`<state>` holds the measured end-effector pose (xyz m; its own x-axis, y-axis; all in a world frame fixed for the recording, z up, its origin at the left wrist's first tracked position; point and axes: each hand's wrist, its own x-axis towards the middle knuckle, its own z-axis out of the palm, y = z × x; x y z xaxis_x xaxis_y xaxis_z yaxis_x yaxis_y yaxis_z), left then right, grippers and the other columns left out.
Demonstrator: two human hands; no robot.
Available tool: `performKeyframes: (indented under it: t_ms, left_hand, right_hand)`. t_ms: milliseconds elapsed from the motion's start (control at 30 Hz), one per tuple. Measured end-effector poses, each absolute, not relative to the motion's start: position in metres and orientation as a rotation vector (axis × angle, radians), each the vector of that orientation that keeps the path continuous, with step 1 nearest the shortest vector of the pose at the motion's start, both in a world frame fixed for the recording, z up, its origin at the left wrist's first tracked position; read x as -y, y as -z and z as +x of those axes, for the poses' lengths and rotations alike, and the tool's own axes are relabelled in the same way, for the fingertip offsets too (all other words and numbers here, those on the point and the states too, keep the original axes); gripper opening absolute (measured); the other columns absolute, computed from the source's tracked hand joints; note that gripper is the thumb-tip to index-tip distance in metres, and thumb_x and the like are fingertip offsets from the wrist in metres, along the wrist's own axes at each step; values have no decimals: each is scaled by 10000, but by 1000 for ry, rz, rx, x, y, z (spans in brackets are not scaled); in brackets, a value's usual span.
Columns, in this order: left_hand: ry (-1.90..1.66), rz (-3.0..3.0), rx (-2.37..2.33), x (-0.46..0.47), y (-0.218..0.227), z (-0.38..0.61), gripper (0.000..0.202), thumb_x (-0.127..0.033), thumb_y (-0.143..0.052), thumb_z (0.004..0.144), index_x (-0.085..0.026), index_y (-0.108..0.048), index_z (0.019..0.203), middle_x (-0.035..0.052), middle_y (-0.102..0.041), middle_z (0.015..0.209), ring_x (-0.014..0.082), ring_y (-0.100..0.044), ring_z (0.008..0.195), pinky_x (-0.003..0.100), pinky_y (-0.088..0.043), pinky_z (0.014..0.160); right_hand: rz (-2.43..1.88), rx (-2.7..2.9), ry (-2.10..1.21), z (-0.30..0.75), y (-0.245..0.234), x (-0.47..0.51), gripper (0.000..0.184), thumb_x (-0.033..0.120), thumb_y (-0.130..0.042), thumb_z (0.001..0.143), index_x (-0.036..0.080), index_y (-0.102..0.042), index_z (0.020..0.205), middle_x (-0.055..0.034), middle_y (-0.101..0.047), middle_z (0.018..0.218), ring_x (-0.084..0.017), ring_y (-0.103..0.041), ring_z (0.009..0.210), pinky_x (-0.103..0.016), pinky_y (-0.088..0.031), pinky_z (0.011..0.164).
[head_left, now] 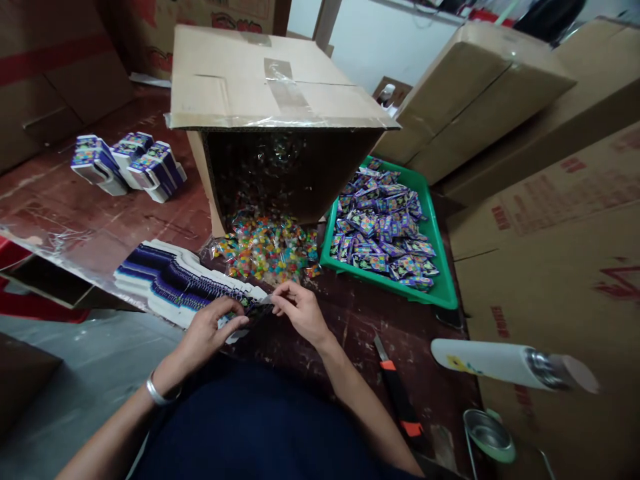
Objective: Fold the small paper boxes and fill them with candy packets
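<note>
A long fanned row of flat printed cartons (pixel 175 277), purple and white, lies on the table before me. At its near right end, my left hand (pixel 213 330) grips a carton (pixel 255 308) between thumb and curled fingers. My right hand (pixel 300 312) pinches a white flap at that carton's right edge with thumb and forefinger. Just beyond my hands, small clear packets of colourful candy (pixel 270 250) spill from a cardboard box (pixel 285 80) lying on its side. Part of the carton is hidden by my fingers.
A green tray (pixel 447 287) of purple candy sachets (pixel 380 220) stands right of the box. Bundled cartons (pixel 127 163) sit at left. A utility knife (pixel 397 390), a white flask (pixel 490 360) and a metal cup (pixel 487 433) are at right. Large cardboard boxes (pixel 560 247) border the table.
</note>
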<state>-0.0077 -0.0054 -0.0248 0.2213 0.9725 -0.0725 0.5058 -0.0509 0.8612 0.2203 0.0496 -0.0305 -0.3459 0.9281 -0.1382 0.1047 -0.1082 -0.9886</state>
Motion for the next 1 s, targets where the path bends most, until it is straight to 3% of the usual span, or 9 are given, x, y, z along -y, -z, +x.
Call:
performKeyframes:
  t_ms: [200, 300, 367, 467, 567, 633, 700, 867, 1000]
  left_hand:
    - [-655, 1032, -933, -2, 15, 3, 327, -465, -768, 778, -175, -633, 848, -22, -621, 727, 125, -555, 642, 217, -407, 583]
    - [-736, 756, -838, 0, 18, 13, 369, -472, -766, 785, -181, -666, 988, 43, -705, 841, 166, -649, 704, 270, -489, 664]
    - [-778, 664, -814, 0, 19, 19, 412, -466, -746, 809, -184, -681, 1103, 98, -741, 950, 216, -701, 802, 339, -529, 766]
    - [-821, 688, -829, 0, 16, 23, 484, -453, -788, 773, -190, -705, 1172, 108, -754, 1016, 233, -703, 855, 352, -540, 816]
    - [-810, 760, -845, 0, 15, 24, 506, -460, -804, 756, -183, -728, 1173, 95, -754, 1008, 236, -687, 883, 330, -542, 800]
    - [-758, 809, -824, 1, 16, 25, 498, -454, -796, 766, -174, -732, 1172, 85, -750, 997, 233, -677, 896, 315, -533, 787]
    - [-738, 846, -838, 1, 19, 26, 451, -443, -780, 784, -159, -745, 1133, 71, -747, 950, 215, -668, 859, 291, -522, 753]
    - [-932, 843, -1066, -1, 27, 35, 353, -444, -761, 792, -151, -750, 988, 45, -731, 830, 191, -650, 760, 271, -514, 673]
    - [-1108, 901, -1229, 1, 34, 46, 286, -404, -780, 768, -154, -690, 873, 13, -681, 775, 162, -628, 727, 257, -511, 683]
  right_hand:
    - [-1169, 1450, -1465, 218, 10, -37, 209, 398, -697, 873, 200, -639, 844, 10, -651, 670, -156, -670, 592, -264, -571, 572]
    - [-1195, 1527, -1200, 220, 7, -29, 204, 367, -646, 918, 218, -666, 1055, -42, -682, 875, -170, -681, 685, -298, -587, 646]
    - [-1222, 1656, -990, 222, 6, -23, 336, 343, -629, 934, 242, -628, 1254, -70, -661, 1007, -166, -651, 715, -307, -569, 682]
    - [-1174, 1879, -999, 226, 7, -16, 442, 339, -639, 935, 252, -572, 1363, -23, -638, 862, -149, -583, 649, -280, -510, 650]
    - [-1169, 1903, -1177, 228, 9, -15, 364, 357, -684, 901, 235, -606, 1235, 50, -578, 669, -127, -537, 570, -238, -434, 579]
    - [-1185, 1841, -1270, 228, 9, -16, 245, 370, -719, 867, 223, -620, 1037, 66, -561, 623, -111, -510, 532, -224, -390, 539]
    - [-1181, 1758, -1315, 228, 10, -18, 237, 385, -745, 838, 216, -583, 872, 65, -553, 601, -103, -489, 513, -219, -367, 516]
    - [-1259, 1448, -1216, 222, 16, -16, 347, 398, -780, 788, 216, -611, 1030, 0, -659, 799, -151, -600, 669, -239, -472, 593]
    - [-1331, 1474, -1161, 212, 29, -10, 246, 410, -683, 874, 186, -647, 779, 6, -634, 723, -153, -582, 670, -252, -471, 633]
